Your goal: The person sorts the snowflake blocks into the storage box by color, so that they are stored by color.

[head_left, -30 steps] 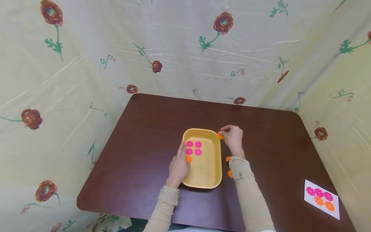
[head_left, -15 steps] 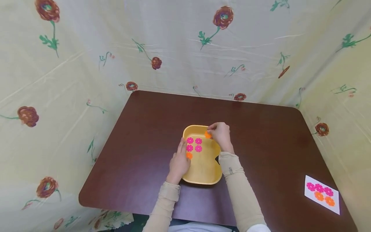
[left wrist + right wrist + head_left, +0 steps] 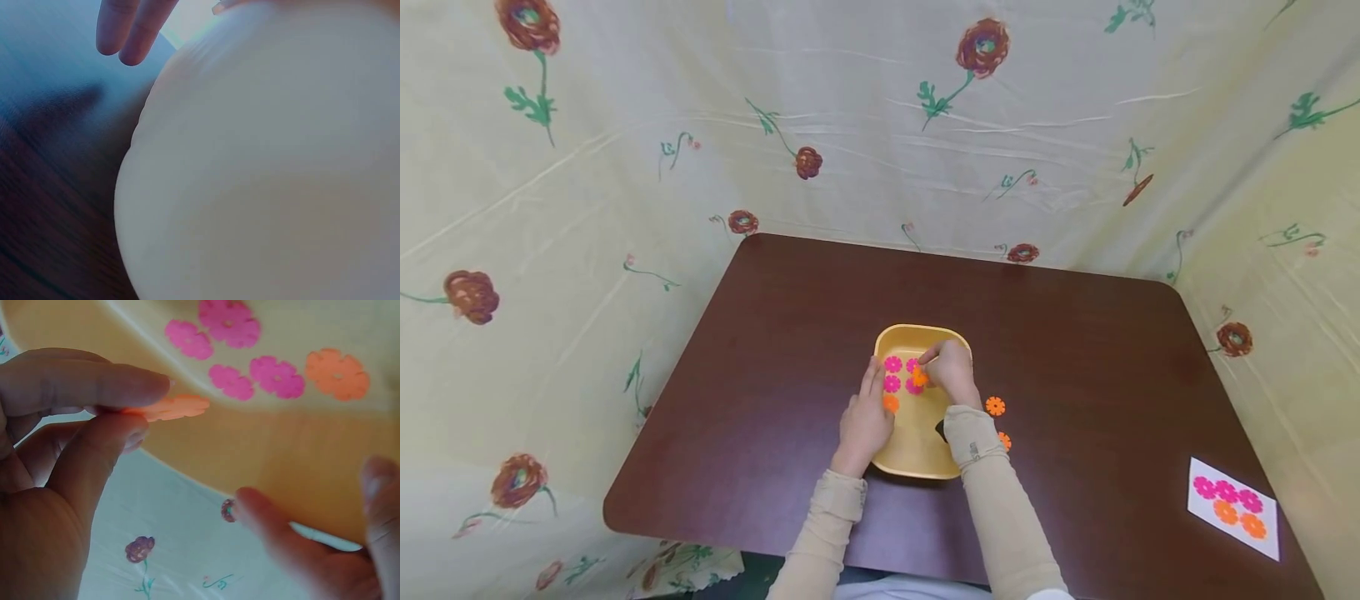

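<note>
The left hand [image 3: 863,421] rests with straight fingers on the near-left rim of the yellow tray [image 3: 917,450], steadying it on the desk [image 3: 775,333]. The right hand [image 3: 951,372] pinches an orange flower [image 3: 172,406] just above the pink flowers [image 3: 892,364]; best lowered flat beside the orange one [image 3: 891,403]. Half a second ago it hovered nearer the tray's far rim.

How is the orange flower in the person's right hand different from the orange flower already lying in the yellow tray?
The held orange flower is pinched in the right hand, off the tray floor; the lying orange flower rests flat in the yellow tray. The held one is beside the pink flowers, the lying one below them by the left hand. Both look alike in colour and shape.
</note>
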A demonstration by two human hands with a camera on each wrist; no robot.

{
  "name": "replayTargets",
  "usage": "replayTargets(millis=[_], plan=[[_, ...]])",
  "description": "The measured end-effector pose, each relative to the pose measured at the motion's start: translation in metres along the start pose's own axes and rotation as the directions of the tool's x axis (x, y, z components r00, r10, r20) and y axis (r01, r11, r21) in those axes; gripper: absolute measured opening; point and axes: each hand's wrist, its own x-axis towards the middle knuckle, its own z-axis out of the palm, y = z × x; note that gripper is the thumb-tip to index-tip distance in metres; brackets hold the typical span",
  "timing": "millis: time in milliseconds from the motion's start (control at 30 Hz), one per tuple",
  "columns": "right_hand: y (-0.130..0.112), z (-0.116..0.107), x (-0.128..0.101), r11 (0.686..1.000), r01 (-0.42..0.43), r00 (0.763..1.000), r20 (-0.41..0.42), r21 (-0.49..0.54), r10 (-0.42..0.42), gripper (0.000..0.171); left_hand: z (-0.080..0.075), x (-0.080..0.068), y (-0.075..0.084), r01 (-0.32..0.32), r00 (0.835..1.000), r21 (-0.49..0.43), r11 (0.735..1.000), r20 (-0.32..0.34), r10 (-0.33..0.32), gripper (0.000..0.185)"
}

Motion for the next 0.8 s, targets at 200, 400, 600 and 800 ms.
replayTargets(millis=[200,400,600,800], plan=[[0.008,0.012,-0.003,0.999,0.013,0.999,0.054,-0.051,-0.010,0.006,0.000,-0.002,-0.001,-0.029,0.999,-0.025,0.999,-0.040,0.028,0.064],[0.011,0.019,-0.004,0.979,0.032,0.985,0.170,-0.203,0.003,0.016,-0.003,-0.003,-0.001,-0.043,0.997,-0.019,0.999,-0.059,0.042,0.065],[0.016,0.027,-0.003,0.989,-0.040,0.977,0.204,-0.142,0.068,0.019,-0.004,0.001,-0.001,0.000,1.000,0.002,1.000,-0.011,0.000,0.064],[0.024,0.034,-0.004,0.993,-0.033,0.988,0.145,-0.112,0.049,0.016,-0.003,-0.002,-0.002,-0.007,1.000,0.005,1.000,0.001,0.007,0.062]])
